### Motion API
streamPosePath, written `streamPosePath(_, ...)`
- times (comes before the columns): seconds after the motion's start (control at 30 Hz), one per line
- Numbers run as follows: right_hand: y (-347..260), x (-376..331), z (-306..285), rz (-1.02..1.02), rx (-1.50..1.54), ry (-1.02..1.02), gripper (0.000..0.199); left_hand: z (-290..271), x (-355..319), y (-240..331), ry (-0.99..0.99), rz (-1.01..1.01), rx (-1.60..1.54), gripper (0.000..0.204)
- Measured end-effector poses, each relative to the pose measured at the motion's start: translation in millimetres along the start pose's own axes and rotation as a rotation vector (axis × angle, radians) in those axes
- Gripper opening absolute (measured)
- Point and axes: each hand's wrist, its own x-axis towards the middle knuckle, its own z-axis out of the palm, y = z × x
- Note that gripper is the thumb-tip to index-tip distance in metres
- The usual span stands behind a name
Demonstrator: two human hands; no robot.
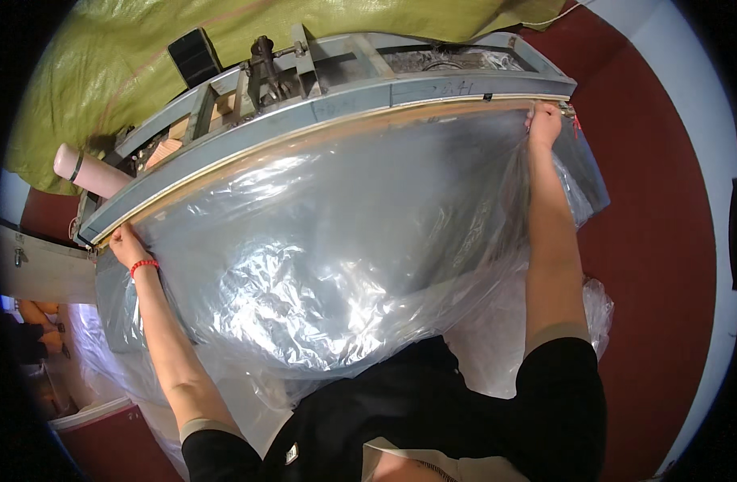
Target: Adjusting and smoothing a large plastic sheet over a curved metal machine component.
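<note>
Plastic sheet (344, 201): clear and glossy, across the middle of the frame, between the two hands, its upper edge along the metal beam (352, 101).
Left hand (126, 246): middle left, fingers closed on the sheet's edge.
Right hand (545, 124): upper right, curled tight around the opposite end.
Forearms: spread wide, reaching upward.

Clear film (368, 201) partly hidden by forearms (555, 241), black shirt (416, 418) cut off below; frame marks (447, 87) illegible
</note>
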Motion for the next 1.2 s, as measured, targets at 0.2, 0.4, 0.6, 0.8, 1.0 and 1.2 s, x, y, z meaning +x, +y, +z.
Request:
streamPosePath(0.2, -10.4, 8.0, -4.4, 0.102, 0.183, -0.003, 0.019, 17.3, -18.3, 48.9, 0.098, -0.237, -0.129, 0.021)
streamPosePath(0.4, -16.6, 3.7, -18.7, 0.151, 0.129, -0.165, 0.027, -43.3, -0.4, 58.1, -0.392, -0.282, 0.649, 0.047)
streamPosePath(0.6, -47.4, 2.5, -109.5, -0.295, -0.517, -0.154, 0.025, -39.9, -72.3, 103.1, -0.630, -0.213, 0.297, 0.025)
streamPosePath(0.8, -62.6, 21.7, -196.0, -0.583, -0.677, 0.180, 0.040, 37.7, -175.9, 214.5, -0.865, -0.327, -0.020, 0.023)
streamPosePath(1.0, -265.4, -214.6, -41.9, -0.313, 0.141, -0.955, 0.027, 16.2, -201.8, 236.4, -0.852, -0.296, -0.056, 0.022)
streamPosePath(1.2, -328.0, -351.7, 1.7, -0.627, 0.637, -1.324, 0.033, -0.1, -210.7, 263.6, -0.955, -0.297, -0.062, 0.016)
